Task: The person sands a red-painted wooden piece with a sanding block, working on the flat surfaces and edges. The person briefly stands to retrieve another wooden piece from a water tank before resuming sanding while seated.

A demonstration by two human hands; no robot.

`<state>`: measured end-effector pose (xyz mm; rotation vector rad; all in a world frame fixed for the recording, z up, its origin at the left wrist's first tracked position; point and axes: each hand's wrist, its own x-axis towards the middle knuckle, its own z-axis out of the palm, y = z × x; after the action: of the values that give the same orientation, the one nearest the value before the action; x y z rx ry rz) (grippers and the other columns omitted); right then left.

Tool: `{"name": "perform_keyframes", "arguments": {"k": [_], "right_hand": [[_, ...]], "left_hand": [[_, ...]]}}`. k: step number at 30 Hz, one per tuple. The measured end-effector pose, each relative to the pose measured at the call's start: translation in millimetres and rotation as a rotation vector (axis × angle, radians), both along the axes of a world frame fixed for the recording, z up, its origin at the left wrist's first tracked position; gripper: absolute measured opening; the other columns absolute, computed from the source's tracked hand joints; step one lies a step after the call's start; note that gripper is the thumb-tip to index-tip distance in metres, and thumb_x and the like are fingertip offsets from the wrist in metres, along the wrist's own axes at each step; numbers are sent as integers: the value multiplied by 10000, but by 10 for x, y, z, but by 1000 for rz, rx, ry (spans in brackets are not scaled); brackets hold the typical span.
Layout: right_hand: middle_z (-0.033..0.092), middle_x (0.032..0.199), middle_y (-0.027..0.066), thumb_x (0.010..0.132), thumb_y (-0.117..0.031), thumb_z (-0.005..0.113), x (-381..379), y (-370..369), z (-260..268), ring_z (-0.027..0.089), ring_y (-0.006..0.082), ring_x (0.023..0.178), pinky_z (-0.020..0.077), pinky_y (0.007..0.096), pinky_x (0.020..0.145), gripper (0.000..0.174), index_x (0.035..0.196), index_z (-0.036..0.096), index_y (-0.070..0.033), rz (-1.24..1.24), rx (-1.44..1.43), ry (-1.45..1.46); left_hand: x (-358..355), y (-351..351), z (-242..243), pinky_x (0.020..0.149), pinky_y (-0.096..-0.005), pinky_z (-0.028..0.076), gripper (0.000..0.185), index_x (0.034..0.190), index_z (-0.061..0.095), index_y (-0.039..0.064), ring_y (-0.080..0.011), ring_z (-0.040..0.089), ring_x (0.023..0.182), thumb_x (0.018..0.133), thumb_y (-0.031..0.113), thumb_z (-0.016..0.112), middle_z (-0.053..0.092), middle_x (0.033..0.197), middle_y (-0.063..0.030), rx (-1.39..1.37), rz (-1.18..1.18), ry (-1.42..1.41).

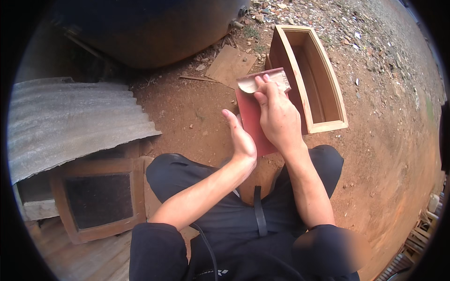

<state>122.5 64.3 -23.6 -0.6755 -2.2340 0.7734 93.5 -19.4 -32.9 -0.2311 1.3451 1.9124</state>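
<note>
A flat, reddish board [250, 114] is held up in front of my knees, tilted away from me. My left hand [242, 140] supports it along the left side, with the thumb raised off the surface and the other fingers mostly hidden behind the board. Across the upper end lies a bent sheet of sandpaper [247, 84], its pale backing bearing some writing and its edge reddish brown. The fingers of my right hand [280, 117] press this sheet against the board.
Just right of the board stands an open wooden box [327, 80] with a pale rim. A large dark tank [147, 38] rises ahead, near a thin brown sheet [230, 65]. Corrugated roofing [77, 119] and a wood-framed panel [139, 196] lie to the left. Rubble [369, 45] covers the far ground.
</note>
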Motion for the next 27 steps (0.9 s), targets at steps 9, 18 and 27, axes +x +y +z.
{"name": "perform_keyframes", "arguments": {"k": [9, 18, 27], "right_hand": [[680, 1178, 209, 981, -103, 569, 58, 45, 66, 621, 350, 1177, 542, 456, 870, 101, 1039, 568, -20, 139, -14, -28], [648, 1140, 283, 966, -120, 584, 179, 70, -138, 616, 408, 1173, 492, 469, 1042, 323, 1229, 535, 61, 129, 84, -136], [662, 1140, 274, 966, -95, 579, 263, -9, -115, 619, 376, 1189, 492, 467, 1038, 303, 1222, 545, 64, 153, 103, -193]], "left_hand": [[-16, 30, 66, 1198, -386, 235, 967, 1568, 252, 58, -228, 306, 1465, 948, 795, 166, 341, 1586, -88, -32, -23, -14], [-529, 94, 449, 1108, -416, 319, 663, 1329, 453, -7, -261, 428, 1272, 1027, 581, 398, 475, 1357, -149, -400, -14, 527], [-1763, 688, 126, 1086, -408, 386, 861, 1255, 662, 27, -331, 528, 1322, 975, 738, 265, 614, 1331, -229, -629, -675, 904]]}}
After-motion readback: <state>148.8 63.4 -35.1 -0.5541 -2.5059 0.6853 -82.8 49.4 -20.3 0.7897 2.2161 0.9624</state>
